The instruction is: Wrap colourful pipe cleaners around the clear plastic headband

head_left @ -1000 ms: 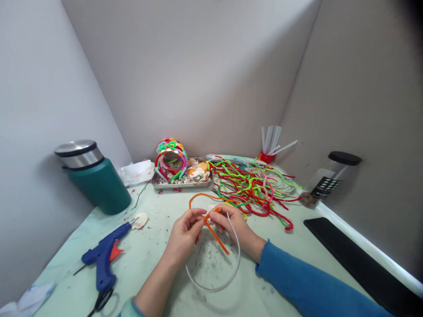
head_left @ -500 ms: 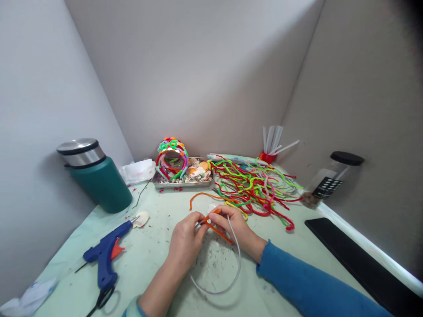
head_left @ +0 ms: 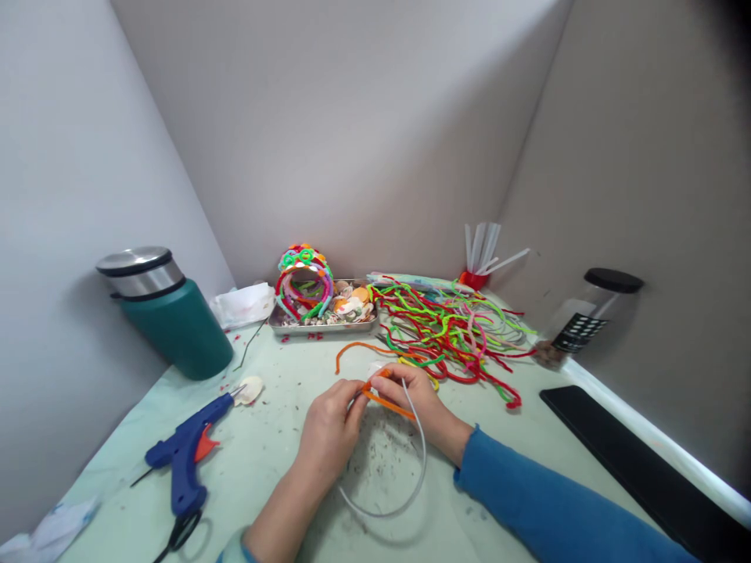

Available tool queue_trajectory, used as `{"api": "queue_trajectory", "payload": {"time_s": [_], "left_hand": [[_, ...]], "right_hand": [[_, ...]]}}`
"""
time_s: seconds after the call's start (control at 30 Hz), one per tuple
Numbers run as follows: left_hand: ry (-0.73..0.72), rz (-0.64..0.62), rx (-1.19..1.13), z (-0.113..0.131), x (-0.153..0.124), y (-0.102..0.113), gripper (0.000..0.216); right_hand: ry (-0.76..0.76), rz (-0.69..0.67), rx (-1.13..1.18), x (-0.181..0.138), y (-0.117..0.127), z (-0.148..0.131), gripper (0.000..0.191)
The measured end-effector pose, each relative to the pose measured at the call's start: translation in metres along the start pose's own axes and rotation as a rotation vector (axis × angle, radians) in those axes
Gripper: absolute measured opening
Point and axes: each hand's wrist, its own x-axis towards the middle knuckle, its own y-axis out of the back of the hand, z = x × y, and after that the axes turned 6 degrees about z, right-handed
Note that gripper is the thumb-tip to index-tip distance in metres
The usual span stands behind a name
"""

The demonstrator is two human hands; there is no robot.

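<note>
My left hand (head_left: 329, 422) and my right hand (head_left: 415, 400) meet at the middle of the table. Both pinch one end of a thin white hairband (head_left: 418, 461), whose arc curves down toward me. An orange pipe cleaner (head_left: 388, 403) is wound at that end, and its free tail runs across under my right fingers. A second length of orange pipe cleaner (head_left: 359, 348) lies just beyond my hands.
A pile of red, green and pink pipe cleaners (head_left: 451, 332) lies behind. A metal tray (head_left: 320, 327) holds shells and finished headbands (head_left: 303, 283). A blue glue gun (head_left: 188, 453), scissors (head_left: 179, 533) and a teal flask (head_left: 167, 317) are at the left; a jar (head_left: 587, 317) and a black pad (head_left: 639, 469) at the right.
The orange pipe cleaner's free tail has swung from pointing down toward me to lying nearly level under my right hand. The hairband has shifted slightly.
</note>
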Motion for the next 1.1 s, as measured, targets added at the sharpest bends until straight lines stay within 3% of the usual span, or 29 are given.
{"api": "queue_trajectory", "payload": {"time_s": [0.23, 0.43, 0.63, 0.8, 0.87, 1.1], "left_hand": [[0.015, -0.012, 0.264, 0.003, -0.003, 0.002, 0.006], [-0.023, -0.048, 0.357, 0.008, -0.004, 0.005, 0.014], [0.075, -0.030, -0.032, 0.005, 0.001, 0.002, 0.027], [0.473, -0.146, -0.331, 0.002, 0.005, 0.000, 0.041], [0.564, -0.201, -0.421, 0.003, 0.005, 0.000, 0.042], [0.612, -0.159, -0.607, 0.007, 0.006, 0.000, 0.037]], "right_hand": [[-0.028, 0.009, -0.030, -0.002, -0.005, 0.000, 0.015], [-0.017, -0.020, -0.022, -0.002, -0.005, -0.001, 0.015], [-0.024, -0.025, 0.017, -0.002, -0.001, 0.000, 0.023], [-0.032, -0.039, 0.028, -0.002, 0.000, 0.000, 0.024], [-0.027, -0.052, 0.033, -0.002, 0.000, -0.001, 0.024], [-0.052, -0.019, 0.057, -0.001, 0.000, 0.000, 0.023]]}}
